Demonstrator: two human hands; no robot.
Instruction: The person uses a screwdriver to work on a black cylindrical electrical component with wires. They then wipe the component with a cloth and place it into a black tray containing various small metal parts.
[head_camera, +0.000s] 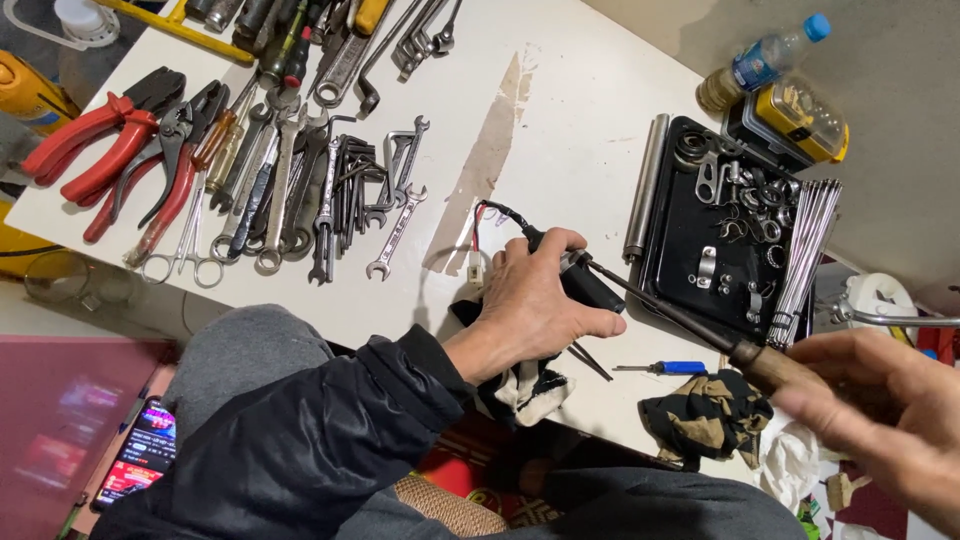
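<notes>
Down at the far left a phone (148, 455) with a lit screen lies by the person's knee, below the edge of the white worktop (560, 110). On the worktop's left end sit red-handled pliers (95, 135), then a crowded row of spanners (300, 190) and a small open-ended wrench (397, 232) lying a little apart from the rest. A brown scuffed streak (490, 165) runs down the bare middle of the top. Just right of it the left hand (530, 310), coming out of a dark sleeve (330, 430), has its grip wrapped around a small black cylindrical part (590, 285) with black and red wires (492, 222) trailing from its upper end to a small white plug; the part is held just above the worktop's near edge, over a black-and-white rag (525, 385). A long thin tool with a wooden handle (700, 325) runs from that part down to the right hand (880, 420), whose grip is clamped on the handle, though the hand is blurred. Under the shaft lies a little blue-handled screwdriver (665, 368) and a patterned cloth (705, 415). Behind stand a metal tube (645, 190), a black tray (672, 262) of small metal fittings, a bundle of thin rods (808, 250), a yellow case (800, 118) and a plastic bottle (765, 60).
</notes>
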